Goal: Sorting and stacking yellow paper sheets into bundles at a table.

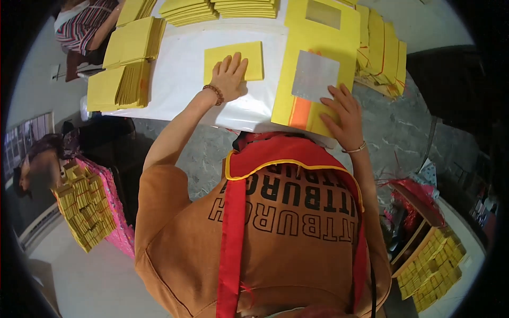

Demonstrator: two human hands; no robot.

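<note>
My left hand [228, 79] lies flat, fingers stretched out, on a folded yellow paper [252, 59] on the white-covered table [180, 85]. A brown bead bracelet circles that wrist. To the right, my right hand [343, 114] rests with its fingers spread on the near right part of a long yellow paper sheet [289, 69]. A silver-grey square [315, 77] is set on this sheet, with an orange strip [300, 112] just below it. Two fingertips touch the square's lower right corner. Neither hand grips anything. Farther up the yellow paper shows a second silver-grey patch [323, 14].
Stacks of folded yellow paper line the table's left side [119, 85] and far edge [244, 8]. Tied yellow bundles [379, 50] sit beyond the right edge. More bundles fill a pink bag [87, 201] at left and stand lower right [432, 267]. Another person [87, 26] sits far left.
</note>
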